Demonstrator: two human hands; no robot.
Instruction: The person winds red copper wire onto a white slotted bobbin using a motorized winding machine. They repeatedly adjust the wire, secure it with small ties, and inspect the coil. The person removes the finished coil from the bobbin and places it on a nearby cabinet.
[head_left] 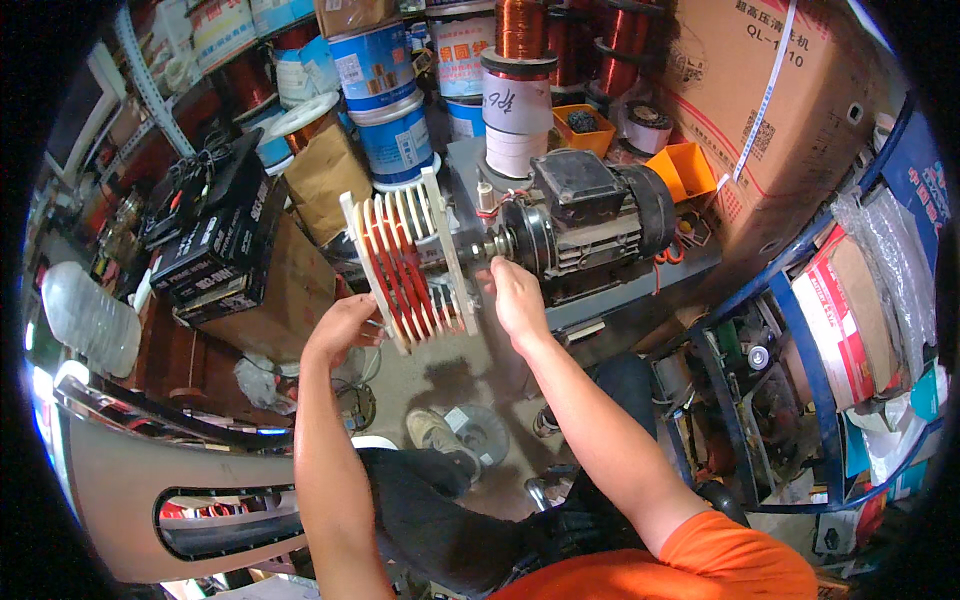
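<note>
A grey bench [625,301] carries a dark, finned electric motor [600,230], with a white-wrapped wire spool [515,150] standing just behind it. On the grey floor [408,376] lies a round, translucent disc [488,437], and a pale shoe [431,429] rests right beside it. At right, a blue-framed rack [791,345] bears a red-and-white carton [832,315], clear plastic wrapping [882,265] beside it.

Fairly bright, whitish light falls on the forearms [620,440] and orange sleeve [735,550]; dark shadow patches the floor [490,360]. Glare burns white at the far left edge. The coil [408,275] looks reasonably sharp, while the rack [804,350] bows toward the black fisheye rim.
</note>
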